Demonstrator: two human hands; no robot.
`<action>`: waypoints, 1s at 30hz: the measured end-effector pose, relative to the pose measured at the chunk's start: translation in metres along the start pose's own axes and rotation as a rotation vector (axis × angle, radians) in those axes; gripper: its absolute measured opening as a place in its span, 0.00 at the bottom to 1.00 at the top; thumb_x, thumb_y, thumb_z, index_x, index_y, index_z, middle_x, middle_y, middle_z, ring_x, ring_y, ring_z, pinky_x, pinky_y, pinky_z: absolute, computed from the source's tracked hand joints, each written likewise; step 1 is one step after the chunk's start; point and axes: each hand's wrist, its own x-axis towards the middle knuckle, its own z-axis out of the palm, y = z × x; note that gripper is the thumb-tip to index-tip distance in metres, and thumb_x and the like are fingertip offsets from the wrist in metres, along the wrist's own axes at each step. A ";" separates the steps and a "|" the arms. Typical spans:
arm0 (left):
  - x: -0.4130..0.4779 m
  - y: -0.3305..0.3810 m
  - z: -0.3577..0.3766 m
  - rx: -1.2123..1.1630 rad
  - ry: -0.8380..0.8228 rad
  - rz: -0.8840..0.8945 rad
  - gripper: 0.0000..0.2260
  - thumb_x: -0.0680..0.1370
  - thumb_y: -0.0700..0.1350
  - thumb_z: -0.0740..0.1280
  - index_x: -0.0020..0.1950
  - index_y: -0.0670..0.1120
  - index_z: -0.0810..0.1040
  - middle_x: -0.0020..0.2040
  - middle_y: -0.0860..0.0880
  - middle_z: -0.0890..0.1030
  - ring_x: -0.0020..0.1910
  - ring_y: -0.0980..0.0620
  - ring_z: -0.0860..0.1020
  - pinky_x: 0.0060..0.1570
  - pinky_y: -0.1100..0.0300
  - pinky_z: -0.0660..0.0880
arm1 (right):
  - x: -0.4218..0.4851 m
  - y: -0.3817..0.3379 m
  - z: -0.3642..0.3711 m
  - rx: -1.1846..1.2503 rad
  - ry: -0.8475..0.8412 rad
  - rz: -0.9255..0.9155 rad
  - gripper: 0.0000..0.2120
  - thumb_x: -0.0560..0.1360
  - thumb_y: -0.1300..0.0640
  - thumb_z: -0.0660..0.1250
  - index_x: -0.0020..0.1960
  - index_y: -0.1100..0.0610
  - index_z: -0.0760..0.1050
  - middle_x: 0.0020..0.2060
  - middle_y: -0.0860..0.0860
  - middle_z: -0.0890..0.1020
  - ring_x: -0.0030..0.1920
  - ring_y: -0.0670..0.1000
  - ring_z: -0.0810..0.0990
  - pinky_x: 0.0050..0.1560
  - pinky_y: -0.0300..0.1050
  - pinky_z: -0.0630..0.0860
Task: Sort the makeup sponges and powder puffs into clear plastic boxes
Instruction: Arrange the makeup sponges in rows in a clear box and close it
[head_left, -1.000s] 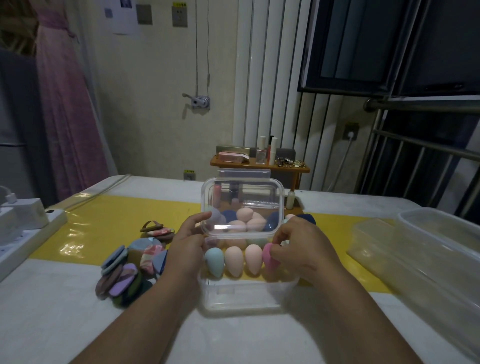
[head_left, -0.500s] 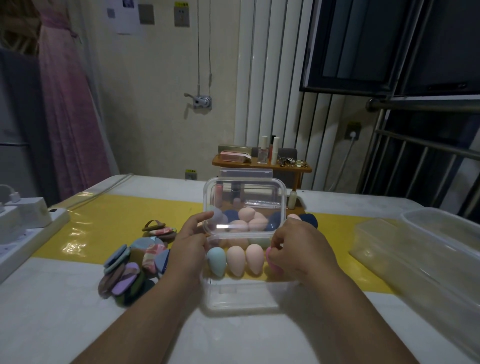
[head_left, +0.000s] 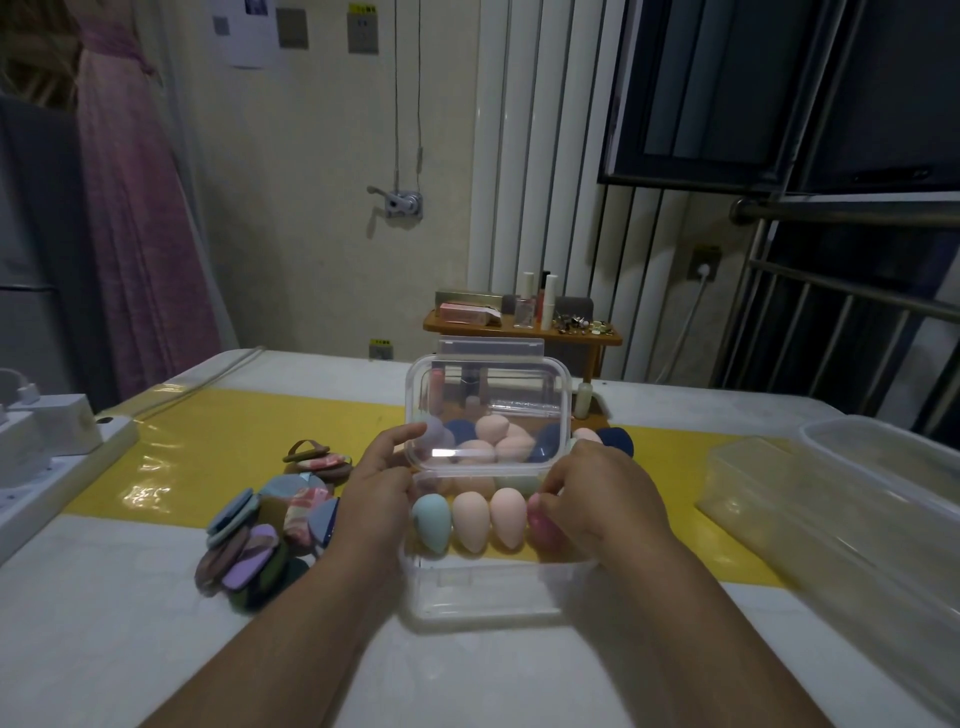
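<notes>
Head view: sponges (head_left: 471, 521) upright, tips toward viewer.

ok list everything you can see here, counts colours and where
box: 1, clear, table centre, lid propped up
front sponges: 4, teal, two peach, pink, row in box
rear sponges: several, peach, navy and lilac, seen behind lid
puffs: a pile, mixed colours, left of box
big bins: 2, clear, right on table
mat: 1, yellow, across table
power strip: 1, white, far left
shelf: 1, wooden, with cosmetics, behind table
left hand: on box's left side
right hand: at pink sponge
</notes>
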 end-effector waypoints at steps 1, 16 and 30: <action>0.000 0.000 0.000 0.009 0.000 0.001 0.22 0.78 0.30 0.56 0.58 0.53 0.80 0.55 0.47 0.81 0.46 0.47 0.82 0.28 0.62 0.78 | -0.001 0.000 0.000 0.006 -0.031 0.000 0.09 0.74 0.46 0.71 0.50 0.48 0.85 0.43 0.47 0.82 0.43 0.50 0.79 0.47 0.46 0.81; 0.008 -0.007 -0.003 -0.022 -0.008 -0.009 0.24 0.77 0.30 0.57 0.57 0.55 0.82 0.57 0.45 0.82 0.49 0.43 0.83 0.34 0.56 0.80 | -0.004 -0.002 -0.009 -0.001 -0.119 0.002 0.10 0.75 0.57 0.71 0.55 0.49 0.80 0.51 0.50 0.79 0.49 0.52 0.78 0.51 0.45 0.79; 0.009 -0.009 -0.004 -0.019 -0.009 -0.007 0.24 0.77 0.31 0.57 0.56 0.56 0.82 0.59 0.45 0.81 0.53 0.41 0.82 0.39 0.52 0.80 | 0.012 0.040 0.002 0.496 0.078 0.042 0.09 0.75 0.60 0.70 0.41 0.46 0.79 0.49 0.47 0.82 0.52 0.52 0.80 0.46 0.41 0.70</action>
